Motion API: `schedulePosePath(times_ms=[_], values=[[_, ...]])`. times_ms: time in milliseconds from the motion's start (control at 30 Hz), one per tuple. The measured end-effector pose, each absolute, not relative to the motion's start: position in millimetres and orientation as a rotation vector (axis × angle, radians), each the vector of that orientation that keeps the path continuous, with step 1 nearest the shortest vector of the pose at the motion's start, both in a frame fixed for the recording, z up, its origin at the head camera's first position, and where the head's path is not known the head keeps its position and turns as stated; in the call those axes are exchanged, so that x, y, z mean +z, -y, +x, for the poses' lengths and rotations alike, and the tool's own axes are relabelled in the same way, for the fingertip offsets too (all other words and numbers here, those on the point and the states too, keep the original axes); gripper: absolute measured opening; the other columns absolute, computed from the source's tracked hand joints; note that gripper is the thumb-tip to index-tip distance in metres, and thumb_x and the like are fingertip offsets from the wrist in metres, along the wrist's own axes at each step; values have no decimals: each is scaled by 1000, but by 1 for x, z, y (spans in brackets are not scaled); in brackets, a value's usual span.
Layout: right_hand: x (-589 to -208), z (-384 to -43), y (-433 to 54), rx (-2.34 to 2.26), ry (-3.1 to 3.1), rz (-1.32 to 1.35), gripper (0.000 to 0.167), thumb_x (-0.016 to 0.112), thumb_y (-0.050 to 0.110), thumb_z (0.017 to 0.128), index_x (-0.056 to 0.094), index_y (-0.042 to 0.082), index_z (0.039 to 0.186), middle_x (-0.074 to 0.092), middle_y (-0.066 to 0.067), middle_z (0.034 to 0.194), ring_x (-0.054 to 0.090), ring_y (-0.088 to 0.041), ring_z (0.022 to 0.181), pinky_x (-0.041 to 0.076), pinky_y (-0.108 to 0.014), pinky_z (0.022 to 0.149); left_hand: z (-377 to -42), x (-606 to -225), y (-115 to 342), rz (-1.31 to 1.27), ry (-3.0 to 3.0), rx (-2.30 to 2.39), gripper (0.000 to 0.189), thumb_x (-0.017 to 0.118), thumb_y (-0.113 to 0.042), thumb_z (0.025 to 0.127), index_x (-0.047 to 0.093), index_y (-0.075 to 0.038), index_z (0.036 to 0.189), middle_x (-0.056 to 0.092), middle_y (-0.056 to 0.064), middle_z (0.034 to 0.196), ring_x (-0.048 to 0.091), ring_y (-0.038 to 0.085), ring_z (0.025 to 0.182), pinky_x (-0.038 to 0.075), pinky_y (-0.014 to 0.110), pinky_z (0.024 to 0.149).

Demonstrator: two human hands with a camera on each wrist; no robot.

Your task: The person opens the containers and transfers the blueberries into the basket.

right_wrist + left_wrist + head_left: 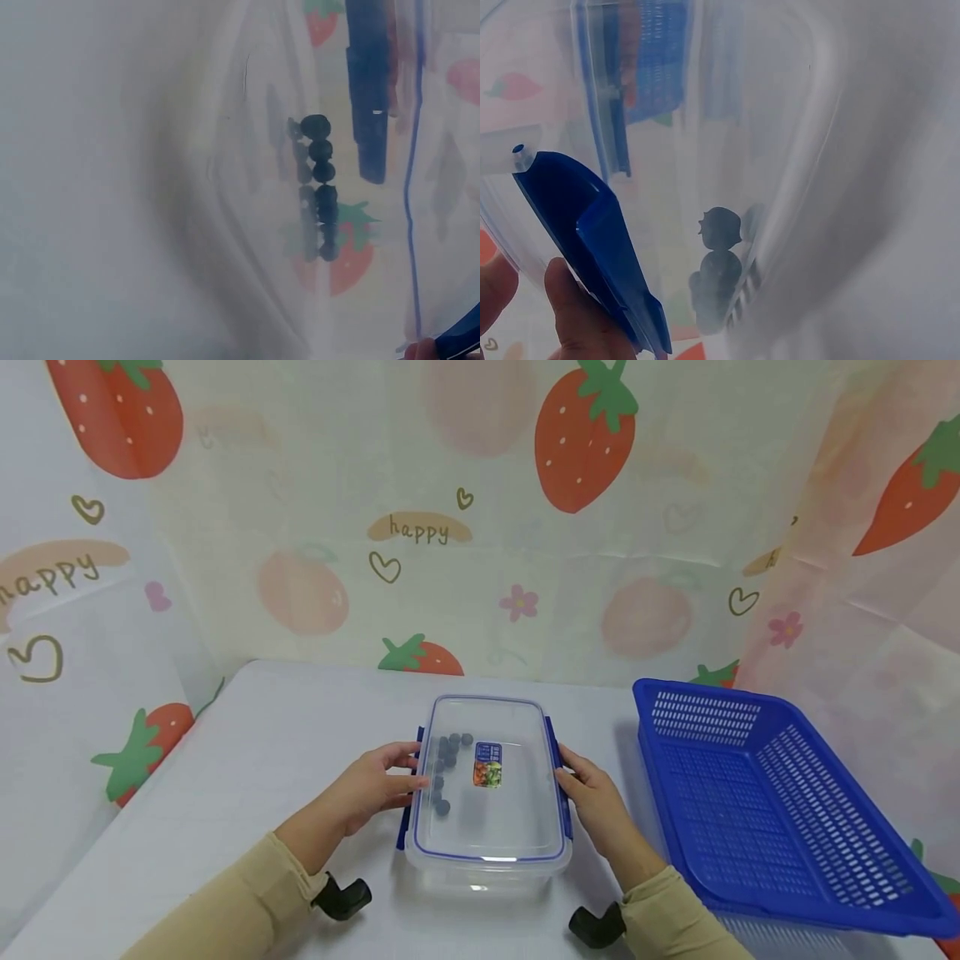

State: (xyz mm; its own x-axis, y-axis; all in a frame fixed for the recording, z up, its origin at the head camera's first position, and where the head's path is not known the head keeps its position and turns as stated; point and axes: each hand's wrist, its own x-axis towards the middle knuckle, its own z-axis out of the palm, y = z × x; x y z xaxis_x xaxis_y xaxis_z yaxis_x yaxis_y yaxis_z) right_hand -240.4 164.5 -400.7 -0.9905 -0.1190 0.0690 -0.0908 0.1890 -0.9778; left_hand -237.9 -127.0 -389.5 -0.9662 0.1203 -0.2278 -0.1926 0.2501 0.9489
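A clear plastic food container [517,810] with a blue-edged lid holds several blueberries [442,807], gathered along its left side. The blueberries [720,270] also show through the wall in the left wrist view, and as a row of blueberries [324,171] in the right wrist view. My left hand [367,789] grips the container's left edge, thumb by the lid rim. Its fingers are at a blue side latch [607,240], which angles outward. On the opposite edge, my right hand [596,797] holds the container by the right blue latch [558,777]; most of this hand is outside its wrist view.
A blue slotted basket [750,827] stands at the right of the white table [300,710]. Strawberry-printed cloth [450,593] hangs behind and at both sides. Black wrist mounts [343,897] show below the sleeves.
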Motion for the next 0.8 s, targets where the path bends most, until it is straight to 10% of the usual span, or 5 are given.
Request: schedulePosePath(times_ms=[367,800], values=[[-403,-240,-164,-2034,-2381,-207,42,42,1,95,37,-4,136,42,-20,136,49,-25,113,44,-18,87,-240,-390,126,-79,-2275,1770,62,71,-15,80,43,-14,135,48,11,119,58,21,94,51,36,83],[-413,-242,-171,-2098,-2220,-62,44,25,-5,96,25,-7,140,30,-23,142,28,-33,131,24,-47,107,-242,-388,128,-71,-2283,1745,64,73,-18,78,43,-14,134,48,11,120,59,20,93,52,35,83]])
